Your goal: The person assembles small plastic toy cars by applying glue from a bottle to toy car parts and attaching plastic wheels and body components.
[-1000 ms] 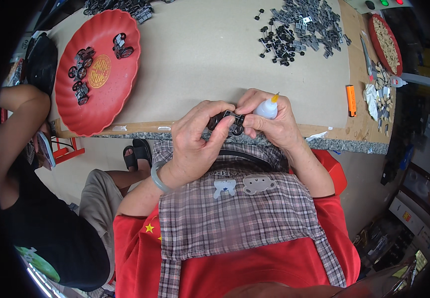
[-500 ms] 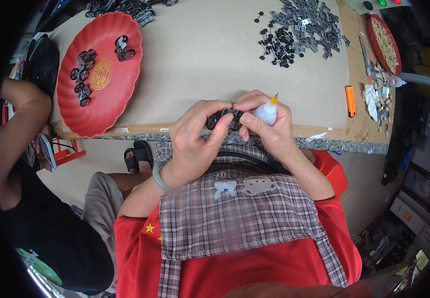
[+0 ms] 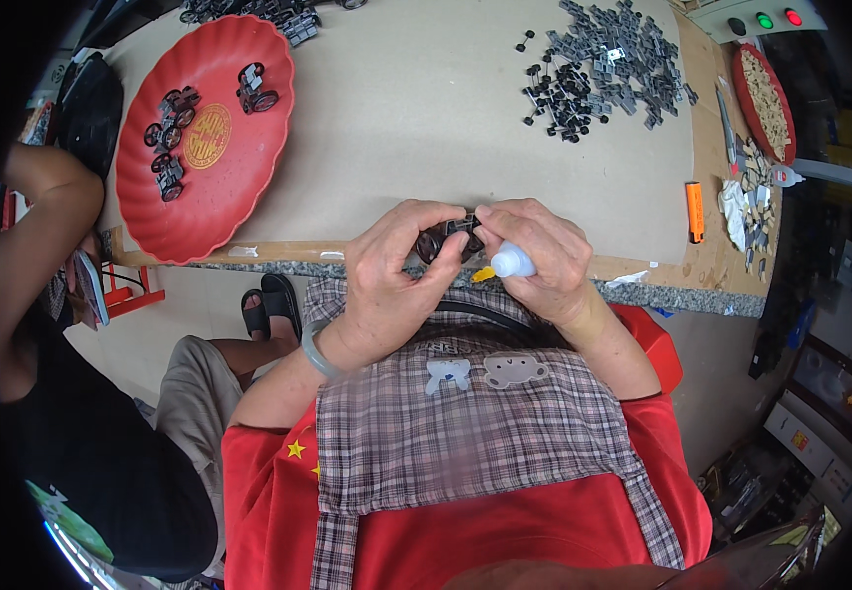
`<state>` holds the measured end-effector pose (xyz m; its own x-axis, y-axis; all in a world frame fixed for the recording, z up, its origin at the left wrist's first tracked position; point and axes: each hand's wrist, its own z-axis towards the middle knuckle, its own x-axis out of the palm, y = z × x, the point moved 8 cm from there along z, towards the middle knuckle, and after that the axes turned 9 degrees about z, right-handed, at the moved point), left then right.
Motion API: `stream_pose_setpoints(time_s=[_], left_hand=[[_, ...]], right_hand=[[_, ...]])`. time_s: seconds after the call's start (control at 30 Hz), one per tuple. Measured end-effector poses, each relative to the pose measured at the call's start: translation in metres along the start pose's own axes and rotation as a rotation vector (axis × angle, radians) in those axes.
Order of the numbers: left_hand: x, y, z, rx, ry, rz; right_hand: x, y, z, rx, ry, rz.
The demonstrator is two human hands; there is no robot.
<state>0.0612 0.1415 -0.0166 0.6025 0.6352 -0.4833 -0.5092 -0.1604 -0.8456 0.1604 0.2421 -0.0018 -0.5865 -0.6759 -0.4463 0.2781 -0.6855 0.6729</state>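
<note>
Near the table's front edge my left hand (image 3: 387, 261) is closed, its thumb and fingers pinching a small black wheeled toy vehicle (image 3: 443, 236). My right hand (image 3: 554, 258) grips a small white glue bottle (image 3: 513, 260) in its curled fingers. The bottle's yellow nozzle (image 3: 484, 274) points left and down, just below the toy vehicle. Right thumb and forefinger tips press against the vehicle's right end; exactly what they pinch there is hidden. A scalloped red plate (image 3: 239, 187) at the left bears several similar wheeled pieces (image 3: 258, 88).
Small grey parts (image 3: 633, 59) and black axle pieces (image 3: 564, 103) lie heaped at the far right. An orange lighter (image 3: 695, 211), a white tissue (image 3: 732, 210) and a red dish (image 3: 749, 103) of tan pieces stand further right. A co-worker's arm (image 3: 57, 226) is at the left.
The glue bottle has turned in my right hand: its nozzle pointed up and right, now down and left. Right fingers have shifted up around the toy vehicle's end. The view has moved slightly.
</note>
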Motion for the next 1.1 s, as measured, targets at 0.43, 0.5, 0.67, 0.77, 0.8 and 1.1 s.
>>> stream_pose_setpoints(time_s=[0.43,0.5,0.67,0.77,0.8,1.1], left_hand=[[0.002,0.007,-0.003,-0.042,0.018,0.001],[0.005,0.008,-0.004,-0.062,0.04,-0.026],[0.009,0.008,-0.004,-0.042,0.046,-0.035],[0.002,0.009,-0.003,-0.043,-0.011,-0.056],[0.002,0.013,-0.002,-0.102,0.012,-0.073],[-0.004,0.013,0.0,-0.067,-0.013,-0.062]], right_hand=[[0.003,-0.002,-0.001,-0.021,0.062,0.011],[0.003,-0.003,-0.004,0.001,0.061,0.017],[0.004,-0.004,-0.004,-0.001,0.042,-0.012],[0.006,-0.006,-0.003,-0.011,0.051,0.022],[0.007,-0.008,-0.001,-0.021,0.046,0.031],[0.01,-0.003,0.01,-0.005,0.087,0.034]])
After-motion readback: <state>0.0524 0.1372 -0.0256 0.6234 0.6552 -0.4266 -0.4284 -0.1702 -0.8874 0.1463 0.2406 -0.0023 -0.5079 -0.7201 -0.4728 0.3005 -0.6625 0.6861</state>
